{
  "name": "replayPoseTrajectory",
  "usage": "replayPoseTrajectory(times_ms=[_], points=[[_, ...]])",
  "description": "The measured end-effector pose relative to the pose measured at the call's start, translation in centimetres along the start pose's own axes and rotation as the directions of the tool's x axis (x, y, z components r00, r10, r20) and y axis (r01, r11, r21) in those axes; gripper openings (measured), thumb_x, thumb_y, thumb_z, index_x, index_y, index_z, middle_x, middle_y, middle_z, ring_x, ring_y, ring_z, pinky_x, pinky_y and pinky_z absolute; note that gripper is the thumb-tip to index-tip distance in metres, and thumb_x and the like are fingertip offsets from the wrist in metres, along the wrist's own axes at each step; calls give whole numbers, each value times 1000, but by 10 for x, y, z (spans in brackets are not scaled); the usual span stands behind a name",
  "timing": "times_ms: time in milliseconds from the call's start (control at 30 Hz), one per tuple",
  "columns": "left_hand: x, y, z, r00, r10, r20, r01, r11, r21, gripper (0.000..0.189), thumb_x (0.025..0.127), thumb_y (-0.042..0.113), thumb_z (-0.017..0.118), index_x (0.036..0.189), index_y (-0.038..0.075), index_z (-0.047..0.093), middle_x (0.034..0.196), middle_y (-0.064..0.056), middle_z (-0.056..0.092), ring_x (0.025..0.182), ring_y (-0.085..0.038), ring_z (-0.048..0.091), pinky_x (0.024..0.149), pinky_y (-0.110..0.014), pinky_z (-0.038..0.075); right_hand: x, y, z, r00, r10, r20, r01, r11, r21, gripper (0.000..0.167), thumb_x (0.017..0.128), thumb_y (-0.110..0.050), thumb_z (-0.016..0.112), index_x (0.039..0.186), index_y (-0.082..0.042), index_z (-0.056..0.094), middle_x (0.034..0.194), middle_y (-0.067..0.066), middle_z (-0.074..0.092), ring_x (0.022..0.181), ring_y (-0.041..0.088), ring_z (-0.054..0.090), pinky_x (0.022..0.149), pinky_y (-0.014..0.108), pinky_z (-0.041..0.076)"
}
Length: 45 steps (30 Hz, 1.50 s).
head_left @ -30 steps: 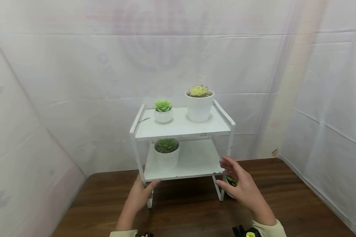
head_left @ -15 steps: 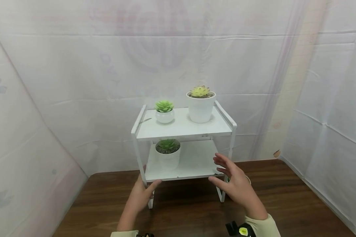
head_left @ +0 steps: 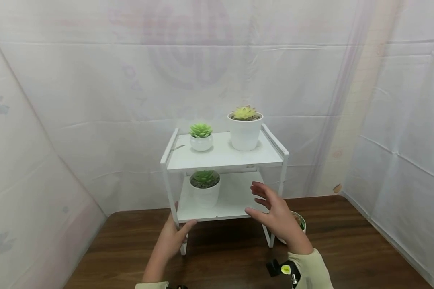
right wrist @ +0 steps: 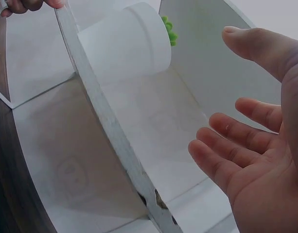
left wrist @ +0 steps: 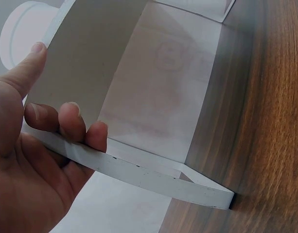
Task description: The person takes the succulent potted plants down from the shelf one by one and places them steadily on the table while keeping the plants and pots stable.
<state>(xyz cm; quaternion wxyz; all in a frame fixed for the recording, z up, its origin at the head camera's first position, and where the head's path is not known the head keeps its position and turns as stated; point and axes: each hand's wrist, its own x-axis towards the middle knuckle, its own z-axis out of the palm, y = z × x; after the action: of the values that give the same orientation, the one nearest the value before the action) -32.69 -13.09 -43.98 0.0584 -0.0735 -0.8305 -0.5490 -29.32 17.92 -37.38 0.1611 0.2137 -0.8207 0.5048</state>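
Observation:
A white two-tier shelf rack (head_left: 220,159) stands on the wooden table. My left hand (head_left: 168,241) grips its front left leg; in the left wrist view the fingers (left wrist: 71,124) curl round the leg bar and the thumb lies along the lower board's edge. In front of the lower tier's right part hovers my right hand (head_left: 277,214), fingers loosely spread and holding nothing. On that tier's left side sits a potted succulent (head_left: 205,196), its white pot (right wrist: 124,46) also seen in the right wrist view. Up top are a small potted succulent (head_left: 201,143) and a larger one (head_left: 245,134).
Another potted plant (head_left: 301,224) stands on the table (head_left: 108,257) beside the rack's right leg, partly hidden by my right forearm. Pale printed sheets (head_left: 94,92) hang behind and at both sides. The lower board's front edge (right wrist: 110,121) has chipped paint.
My right hand has moved left from beside the rack's right leg to in front of the lower tier, uncovering more of the plant on the table. My left hand keeps its grip.

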Motion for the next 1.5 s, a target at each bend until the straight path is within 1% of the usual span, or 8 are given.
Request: replayPoseTrajectory(times_ms=[167,467,600,767,900,1133,1300,1500], points=[[1,1,0,1000,3,3,-3,1000,6,89,86,50,67,155,23,17,122,-13,58,66,-21,54,53,-31,50,7,-2,2,1000,-11,1,10,1000,15,71,87,-29,74,146,-18,36,146,9,47,134,27,47,105,39,45],[3,1,-1,1000,22,3,-22,1000,11,88,86,51,67,154,24,18,124,-14,57,66,-21,55,53,-31,50,17,-7,11,1000,25,1,-25,998,59,75,85,-31,76,147,-17,36,148,11,44,136,27,44,107,41,43],[3,0,-1,1000,23,4,-23,1000,8,88,86,50,67,154,23,18,124,-14,58,64,-19,54,52,-31,50,23,-9,16,999,42,8,-42,998,55,77,84,-32,77,147,-16,36,150,10,42,138,28,42,108,43,42],[3,-1,-1,1000,26,3,-26,1000,13,89,85,52,67,154,23,18,132,-14,55,70,-21,57,55,-31,51,29,-9,22,998,57,3,-57,997,48,78,84,-31,77,148,-13,36,150,10,42,139,28,41,109,44,41],[3,-2,-1,1000,26,8,-26,1000,16,89,85,52,66,154,23,18,134,-14,53,71,-20,57,56,-32,51,33,-7,27,997,71,14,-72,996,57,77,85,-29,76,148,-14,34,152,11,40,140,29,39,111,44,39],[0,-3,-2,1000,28,10,-28,1000,11,89,86,51,66,154,24,17,139,-14,50,69,-22,57,54,-32,51,38,-8,36,995,98,22,-99,994,49,78,85,-34,76,149,-16,34,152,11,39,141,27,38,112,45,38],[0,-4,-2,999,45,4,-45,999,-1,87,86,49,67,154,23,19,138,-14,50,69,-18,56,54,-32,51,44,-11,42,994,109,11,-109,993,50,81,83,-34,77,149,-14,34,152,10,40,141,27,38,112,45,38],[1,-3,-1,999,34,4,-34,999,-10,87,86,49,67,154,24,19,133,-14,54,70,-21,57,55,-32,51,50,-14,50,993,116,10,-117,992,39,83,82,-32,79,149,-14,34,152,11,40,141,26,38,111,45,38]])
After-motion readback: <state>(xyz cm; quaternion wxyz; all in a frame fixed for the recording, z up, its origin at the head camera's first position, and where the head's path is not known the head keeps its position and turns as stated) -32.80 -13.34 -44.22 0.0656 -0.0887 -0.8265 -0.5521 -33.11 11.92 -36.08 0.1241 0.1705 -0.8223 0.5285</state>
